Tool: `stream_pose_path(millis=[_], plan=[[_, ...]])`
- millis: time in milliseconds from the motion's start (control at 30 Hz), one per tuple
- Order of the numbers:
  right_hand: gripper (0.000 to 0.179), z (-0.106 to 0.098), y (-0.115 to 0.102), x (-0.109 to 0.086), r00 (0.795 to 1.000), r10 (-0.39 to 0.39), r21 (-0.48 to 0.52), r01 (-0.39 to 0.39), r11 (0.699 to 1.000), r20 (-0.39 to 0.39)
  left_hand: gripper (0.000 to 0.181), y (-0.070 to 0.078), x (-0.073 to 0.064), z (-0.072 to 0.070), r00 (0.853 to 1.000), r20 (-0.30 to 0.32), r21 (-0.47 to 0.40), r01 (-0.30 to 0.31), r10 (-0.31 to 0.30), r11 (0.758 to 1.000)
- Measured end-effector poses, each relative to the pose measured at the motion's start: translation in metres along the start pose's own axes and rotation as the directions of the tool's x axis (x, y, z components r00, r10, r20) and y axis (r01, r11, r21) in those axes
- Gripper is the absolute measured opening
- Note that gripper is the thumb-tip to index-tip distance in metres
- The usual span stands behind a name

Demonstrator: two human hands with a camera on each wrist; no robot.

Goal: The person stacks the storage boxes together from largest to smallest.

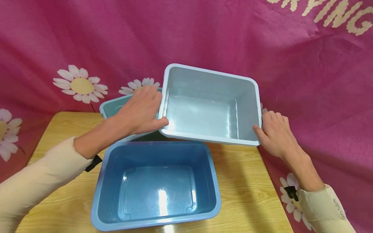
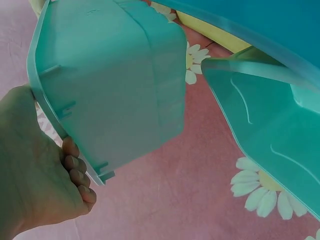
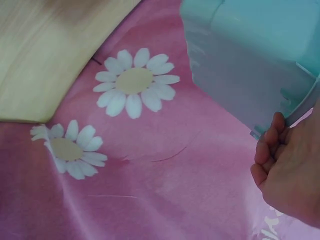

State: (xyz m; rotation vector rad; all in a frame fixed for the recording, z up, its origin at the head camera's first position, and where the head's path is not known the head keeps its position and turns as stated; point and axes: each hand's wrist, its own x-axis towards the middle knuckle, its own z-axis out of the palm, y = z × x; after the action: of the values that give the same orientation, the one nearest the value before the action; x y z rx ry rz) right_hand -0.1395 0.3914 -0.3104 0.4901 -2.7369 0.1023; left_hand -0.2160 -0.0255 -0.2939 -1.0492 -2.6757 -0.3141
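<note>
Both hands hold a pale grey-blue plastic bin [image 1: 201,113] by its short rims, tilted so its inside faces the head view. The left hand [image 1: 142,110] grips the left rim, thumb over the edge and fingers curled under it, as the left wrist view shows. At the other end, the right hand [image 1: 275,132] grips the right rim in the same way. Below them a blue bin [image 1: 157,191] stands on the table with its opening up. A greenish bin [image 1: 112,106] sits behind it at the left, partly hidden by the left forearm.
The wooden table [image 1: 244,181] carries the blue and greenish bins. A magenta cloth [image 1: 204,35] with white daisies hangs behind and at the sides of the table. Black straps show at both cuffs.
</note>
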Motion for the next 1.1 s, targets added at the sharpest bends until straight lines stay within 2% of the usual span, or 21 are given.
stream_pose_path(millis=[300,567,833,1100], plan=[[0.024,-0.008,-0.012,0.004,1.000,-0.010,-0.008,0.010,1.000,-0.001,0.053,-0.004,-0.013,-0.011,1.000,-0.002,-0.011,0.022,-0.022,1.000],[0.023,-0.013,-0.023,0.003,1.000,-0.018,-0.004,0.018,1.000,0.016,0.049,-0.006,-0.025,-0.016,1.000,-0.014,-0.020,0.007,-0.007,1.000],[0.022,-0.018,-0.036,0.002,0.999,-0.041,0.019,0.040,0.999,0.017,0.052,-0.003,-0.043,-0.026,0.999,0.002,-0.019,0.043,-0.043,0.999],[0.022,-0.025,-0.049,0.001,0.998,-0.054,0.016,0.054,0.998,0.034,0.052,0.001,-0.063,-0.038,0.998,-0.016,-0.027,0.056,-0.057,0.998]])
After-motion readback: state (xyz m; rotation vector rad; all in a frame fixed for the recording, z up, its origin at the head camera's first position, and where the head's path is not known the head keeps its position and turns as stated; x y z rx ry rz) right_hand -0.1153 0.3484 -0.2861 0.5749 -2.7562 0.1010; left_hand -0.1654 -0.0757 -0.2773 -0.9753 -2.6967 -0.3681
